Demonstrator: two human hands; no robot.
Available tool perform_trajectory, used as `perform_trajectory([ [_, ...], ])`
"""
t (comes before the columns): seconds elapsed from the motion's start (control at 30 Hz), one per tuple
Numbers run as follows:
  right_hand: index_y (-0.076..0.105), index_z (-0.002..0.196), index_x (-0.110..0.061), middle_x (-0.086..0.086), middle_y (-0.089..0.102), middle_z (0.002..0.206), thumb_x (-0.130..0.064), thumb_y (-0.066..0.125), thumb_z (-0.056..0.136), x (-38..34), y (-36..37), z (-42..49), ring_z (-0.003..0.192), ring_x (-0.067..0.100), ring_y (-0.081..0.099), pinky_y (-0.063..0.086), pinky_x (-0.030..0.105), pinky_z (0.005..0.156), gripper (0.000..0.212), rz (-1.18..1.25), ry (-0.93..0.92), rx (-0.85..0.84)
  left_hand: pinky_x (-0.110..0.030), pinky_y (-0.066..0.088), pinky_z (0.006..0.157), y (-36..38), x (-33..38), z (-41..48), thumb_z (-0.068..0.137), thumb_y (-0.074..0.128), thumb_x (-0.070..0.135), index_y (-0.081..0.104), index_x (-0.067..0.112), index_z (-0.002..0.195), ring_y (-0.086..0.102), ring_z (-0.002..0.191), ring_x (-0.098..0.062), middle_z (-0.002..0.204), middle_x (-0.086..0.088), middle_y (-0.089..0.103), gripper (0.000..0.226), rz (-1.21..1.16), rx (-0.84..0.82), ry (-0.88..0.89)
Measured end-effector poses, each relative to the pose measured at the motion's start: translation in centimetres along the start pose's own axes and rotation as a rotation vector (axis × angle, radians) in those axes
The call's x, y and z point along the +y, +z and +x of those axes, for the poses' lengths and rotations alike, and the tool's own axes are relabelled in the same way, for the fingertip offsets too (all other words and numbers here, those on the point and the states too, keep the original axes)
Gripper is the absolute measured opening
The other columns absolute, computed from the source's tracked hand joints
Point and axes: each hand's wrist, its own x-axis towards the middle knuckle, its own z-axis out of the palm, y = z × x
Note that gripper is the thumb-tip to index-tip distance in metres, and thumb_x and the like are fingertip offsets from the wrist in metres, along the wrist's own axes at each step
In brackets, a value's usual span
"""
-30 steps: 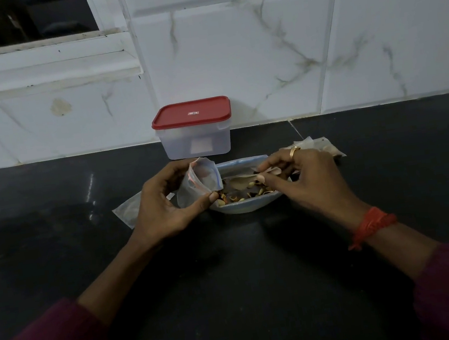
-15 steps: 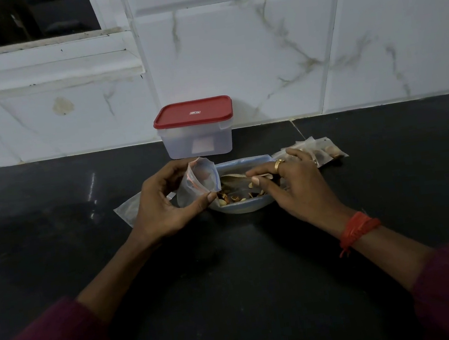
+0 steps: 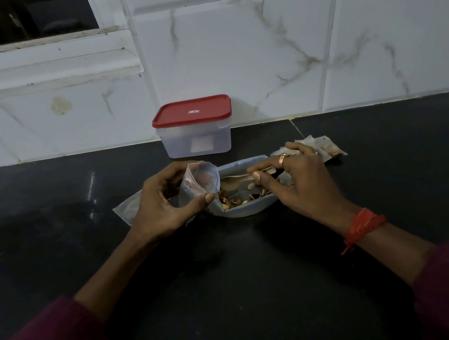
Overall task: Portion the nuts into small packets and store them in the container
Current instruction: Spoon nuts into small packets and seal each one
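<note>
A shallow bluish tray (image 3: 247, 210) of mixed nuts (image 3: 238, 198) lies on the black counter in front of me. My left hand (image 3: 162, 206) holds a small clear zip packet (image 3: 198, 186) with its mouth held wide, just left of the tray. My right hand (image 3: 293, 182) reaches into the tray and pinches the handle of a pale spoon (image 3: 233, 181) between thumb and forefinger. A translucent container (image 3: 196, 140) with a red lid (image 3: 191, 111) stands closed against the wall behind the tray.
Filled packets (image 3: 326, 149) lie right of the tray, behind my right hand. Another flat plastic packet (image 3: 128, 208) lies under my left hand. White marble tiles (image 3: 259, 51) back the counter, with a window ledge (image 3: 41, 68) at upper left.
My right hand has slid left across the tray toward the packet, uncovering the filled packets at the right. My left hand keeps the packet where it was.
</note>
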Motion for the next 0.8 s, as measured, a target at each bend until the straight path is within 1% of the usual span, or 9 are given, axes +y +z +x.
perform_trajectory([
  [0.13,0.074,0.112,-0.031,-0.01,0.077,0.095,-0.031,0.07,0.093,0.2,-0.04,-0.16,0.097,-0.003,0.061,0.025,0.039,0.119,0.02,0.004,0.0,-0.083,-0.031,0.057,0.093,-0.13,-0.16,0.03,0.075,0.079,0.038,0.063,0.016,0.125,0.066,0.114,-0.013,0.119,0.009,0.07,0.057,-0.024,-0.048,-0.039],
  [0.23,0.072,0.116,-0.033,-0.011,0.076,0.104,-0.03,0.07,0.092,0.23,0.04,-0.16,0.104,-0.007,0.056,0.024,0.039,0.119,0.024,0.0,-0.006,-0.121,-0.031,0.057,0.093,-0.17,-0.19,0.04,0.076,0.079,0.035,0.065,0.013,0.123,0.067,0.113,-0.016,0.119,0.006,0.07,0.054,-0.049,-0.105,-0.062],
  [0.3,0.071,0.118,-0.033,-0.01,0.076,0.105,-0.026,0.071,0.091,0.19,0.03,-0.1,0.103,-0.006,0.056,0.021,0.037,0.119,0.027,-0.009,-0.016,-0.126,-0.032,0.057,0.092,-0.32,-0.23,0.11,0.076,0.078,0.034,0.065,0.011,0.122,0.068,0.112,-0.017,0.118,0.004,0.071,0.053,-0.057,-0.127,-0.07],
  [0.4,0.071,0.116,-0.033,-0.01,0.076,0.096,-0.02,0.073,0.09,0.19,0.04,-0.09,0.094,0.001,0.063,0.021,0.037,0.119,0.03,-0.029,-0.006,-0.087,-0.033,0.058,0.091,-0.63,-0.27,0.16,0.076,0.078,0.036,0.065,0.01,0.121,0.068,0.111,-0.02,0.116,0.002,0.071,0.054,-0.061,-0.156,-0.089],
  [0.5,0.07,0.118,-0.036,-0.012,0.076,0.1,-0.021,0.07,0.092,0.11,0.23,-0.09,0.097,-0.001,0.062,0.02,0.037,0.12,0.03,-0.005,0.029,-0.132,-0.026,0.057,0.087,-0.61,-0.11,0.14,0.077,0.081,0.028,0.065,0.008,0.119,0.069,0.107,-0.018,0.114,0.001,0.072,0.049,-0.066,-0.216,-0.109],
  [0.57,0.069,0.118,-0.038,-0.013,0.075,0.102,-0.025,0.068,0.094,0.15,0.32,-0.13,0.1,-0.004,0.059,0.016,0.031,0.12,0.028,0.003,0.045,-0.161,-0.02,0.055,0.083,-0.65,0.13,0.19,0.077,0.085,0.019,0.066,0.008,0.117,0.07,0.104,-0.015,0.113,0.003,0.072,0.046,-0.079,-0.252,-0.126],
  [0.67,0.072,0.112,-0.04,-0.012,0.075,0.094,-0.027,0.068,0.093,0.29,0.12,0.14,0.094,-0.002,0.06,0.009,0.011,0.112,0.023,0.003,0.091,-0.161,-0.017,0.054,0.082,-0.9,0.44,0.23,0.073,0.081,0.029,0.066,0.013,0.114,0.069,0.104,-0.012,0.111,0.008,0.072,0.047,-0.114,-0.269,-0.143],
  [0.7,0.073,0.108,-0.039,-0.011,0.076,0.089,-0.026,0.069,0.091,0.37,0.06,0.25,0.092,0.001,0.062,0.013,0.013,0.113,0.022,0.01,0.109,-0.149,-0.017,0.054,0.082,-0.93,0.53,0.22,0.072,0.078,0.034,0.066,0.014,0.114,0.068,0.105,-0.011,0.111,0.009,0.072,0.048,-0.118,-0.266,-0.148],
  [0.8,0.076,0.099,-0.035,-0.016,0.074,0.076,-0.022,0.071,0.088,0.32,-0.17,0.34,0.088,-0.005,0.062,0.03,0.038,0.114,0.018,0.041,0.166,-0.072,-0.017,0.054,0.082,-0.94,0.51,0.2,0.071,0.076,0.037,0.066,0.014,0.115,0.069,0.106,-0.012,0.11,0.01,0.073,0.05,-0.133,-0.249,-0.157],
])
